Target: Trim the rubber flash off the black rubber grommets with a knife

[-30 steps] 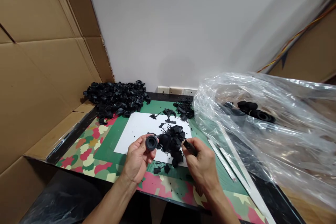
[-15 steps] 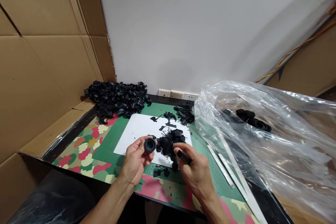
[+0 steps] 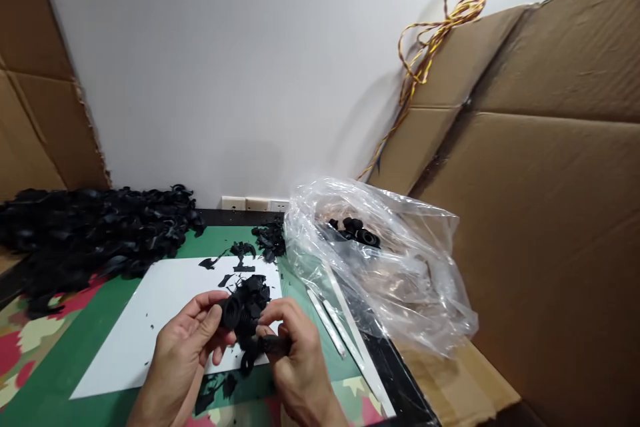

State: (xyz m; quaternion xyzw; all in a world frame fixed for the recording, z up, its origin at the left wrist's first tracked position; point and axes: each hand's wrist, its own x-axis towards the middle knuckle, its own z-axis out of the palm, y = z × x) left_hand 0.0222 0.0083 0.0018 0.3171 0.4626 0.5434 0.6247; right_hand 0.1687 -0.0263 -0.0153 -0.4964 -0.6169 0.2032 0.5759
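Observation:
My left hand (image 3: 187, 343) pinches a round black rubber part (image 3: 231, 312) between thumb and fingers, just above the white sheet (image 3: 145, 320). Close on its right, my right hand (image 3: 295, 357) is closed around a short black tool (image 3: 274, 345), thumb and forefinger touching the rubber part. Behind the hands a small heap of black offcuts (image 3: 253, 290) lies on the sheet. More black scraps (image 3: 220, 387) lie on the green mat (image 3: 60, 373) below my hands.
A large pile of black rubber pieces (image 3: 95, 227) fills the back left. A clear plastic bag (image 3: 385, 267) holding black round parts (image 3: 357, 232) sits right. Two white strips (image 3: 330, 323) lie beside it. Cardboard walls (image 3: 540, 180) stand right and left. Wall sockets (image 3: 255, 203) and a yellow cable (image 3: 425, 47) are behind.
The view has swung right and down. My hands have come together: the right hand with the tool has moved in against the rubber part held by the left.

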